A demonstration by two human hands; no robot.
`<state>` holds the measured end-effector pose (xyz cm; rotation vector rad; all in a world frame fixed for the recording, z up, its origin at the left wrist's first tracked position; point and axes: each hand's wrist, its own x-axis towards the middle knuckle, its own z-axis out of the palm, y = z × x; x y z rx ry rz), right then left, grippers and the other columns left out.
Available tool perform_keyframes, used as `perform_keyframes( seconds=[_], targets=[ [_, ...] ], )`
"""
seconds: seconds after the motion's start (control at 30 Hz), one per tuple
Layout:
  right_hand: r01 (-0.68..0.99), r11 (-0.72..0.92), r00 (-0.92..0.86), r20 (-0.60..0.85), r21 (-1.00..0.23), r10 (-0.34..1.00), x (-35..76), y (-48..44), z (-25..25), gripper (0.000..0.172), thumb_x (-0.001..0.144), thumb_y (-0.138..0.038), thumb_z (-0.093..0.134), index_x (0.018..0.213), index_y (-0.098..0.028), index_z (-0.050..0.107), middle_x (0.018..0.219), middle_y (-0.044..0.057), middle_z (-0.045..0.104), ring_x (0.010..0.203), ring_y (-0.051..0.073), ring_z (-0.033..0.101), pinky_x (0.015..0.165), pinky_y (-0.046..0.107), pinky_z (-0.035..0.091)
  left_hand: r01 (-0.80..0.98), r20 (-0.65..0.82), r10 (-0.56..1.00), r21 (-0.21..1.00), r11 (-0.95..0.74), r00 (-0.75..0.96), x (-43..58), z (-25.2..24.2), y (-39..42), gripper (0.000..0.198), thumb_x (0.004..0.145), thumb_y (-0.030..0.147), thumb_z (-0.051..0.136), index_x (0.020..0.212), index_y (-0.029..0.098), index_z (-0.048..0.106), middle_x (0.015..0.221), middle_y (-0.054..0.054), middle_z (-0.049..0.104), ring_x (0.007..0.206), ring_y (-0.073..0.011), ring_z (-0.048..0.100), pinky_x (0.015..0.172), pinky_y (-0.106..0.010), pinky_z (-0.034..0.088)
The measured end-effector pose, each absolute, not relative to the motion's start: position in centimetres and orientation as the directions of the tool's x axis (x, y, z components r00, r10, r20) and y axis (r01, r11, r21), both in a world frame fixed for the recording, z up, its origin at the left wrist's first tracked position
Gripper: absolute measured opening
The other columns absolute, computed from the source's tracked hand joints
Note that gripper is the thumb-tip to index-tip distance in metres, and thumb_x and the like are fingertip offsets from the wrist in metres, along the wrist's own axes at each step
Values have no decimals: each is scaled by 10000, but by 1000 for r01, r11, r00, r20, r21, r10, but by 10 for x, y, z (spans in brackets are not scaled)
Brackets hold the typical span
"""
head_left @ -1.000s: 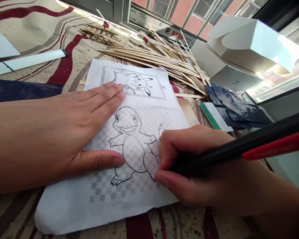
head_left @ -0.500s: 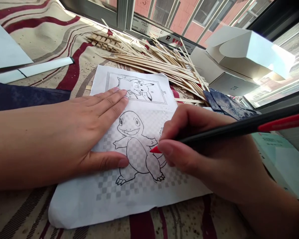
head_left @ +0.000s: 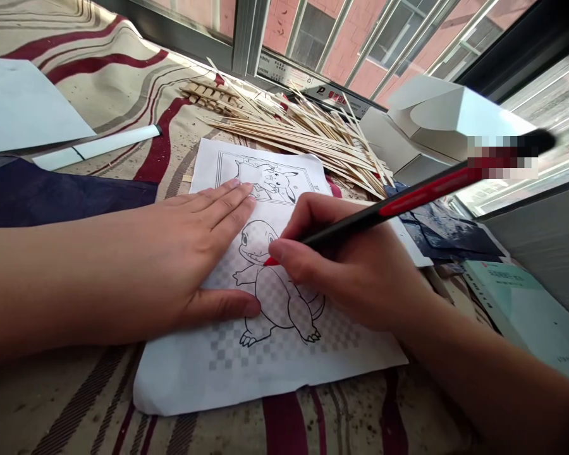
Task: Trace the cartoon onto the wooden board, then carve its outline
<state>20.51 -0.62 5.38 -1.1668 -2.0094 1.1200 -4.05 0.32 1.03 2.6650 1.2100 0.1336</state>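
Observation:
A white sheet of paper [head_left: 265, 379] lies on the striped cloth, printed with a cartoon lizard [head_left: 275, 297] over grey checks and a smaller framed cartoon [head_left: 270, 180] above it. My left hand [head_left: 203, 253] rests flat on the sheet's left part, fingers stretched out and thumb beside the lizard's belly. Between the thumb and fingers of my right hand [head_left: 341, 265] is a black and red pen [head_left: 351, 226]. Its red tip is at the lizard's chin, just under the mouth; whether it touches the paper I cannot tell. The right hand hides part of the lizard's head and arm.
Thin wooden sticks [head_left: 308, 139] are heaped behind the paper. An open white box [head_left: 427, 126] stands by the window at the back right. A pale green book [head_left: 521, 316] lies at the right. Left are white card [head_left: 23, 104], a white strip [head_left: 99, 148] and dark blue cloth [head_left: 66, 193].
My right hand has moved the pen up and left, from beside the lizard's belly to its chin. My left hand stays flat on the sheet. The whole view has shifted a little.

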Motion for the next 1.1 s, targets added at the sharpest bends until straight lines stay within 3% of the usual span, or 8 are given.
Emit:
perform_keyframes(
  seconds=[0.2,0.37,0.5,0.73,0.9,1.1],
  targets=[
    [448,304,-494,50,-841,868,199,-4,46,271,864,-220,784,695,-209,573,571,-67,569,508,64,436,449,221,322,739,-4,762,249,-626,647,-38,12,2,1209,905,977,217,1755,119,249,1848,-164,192,1672,-460,277,1386,-562,231],
    [455,254,-504,-12,-853,863,200,-4,48,241,869,-235,792,721,-212,603,590,-60,605,520,70,463,460,213,350,725,10,758,285,-627,652,-39,9,4,1188,910,968,290,1751,129,270,1847,-167,197,1663,-498,270,1379,-616,217],
    [470,236,-521,-52,-850,852,201,-3,50,248,845,-232,833,737,-213,610,635,-51,644,546,80,501,485,216,389,728,5,764,301,-616,645,-40,9,5,1218,882,991,302,1755,143,265,1848,-156,198,1671,-481,257,1376,-608,198],
    [506,255,-494,-35,-824,869,200,-4,48,298,874,-306,848,739,-223,596,614,-58,604,528,83,469,466,238,346,716,16,767,346,-606,641,-39,8,5,1225,869,982,386,1755,144,266,1850,-149,201,1656,-516,264,1379,-617,180],
    [541,265,-461,-17,-798,887,200,-6,48,346,892,-359,850,732,-225,574,629,-51,612,542,90,488,489,249,361,730,-11,765,307,-610,644,-40,8,5,1222,885,978,318,1766,139,211,1862,-123,136,1664,-497,259,1397,-592,140],
    [566,312,-437,43,-763,898,201,-7,47,311,904,-289,806,714,-221,569,637,-42,614,565,94,502,503,249,365,733,-2,775,325,-598,633,-39,9,7,1214,847,997,337,1760,201,266,1853,-67,213,1664,-494,264,1394,-617,150]
  ],
)
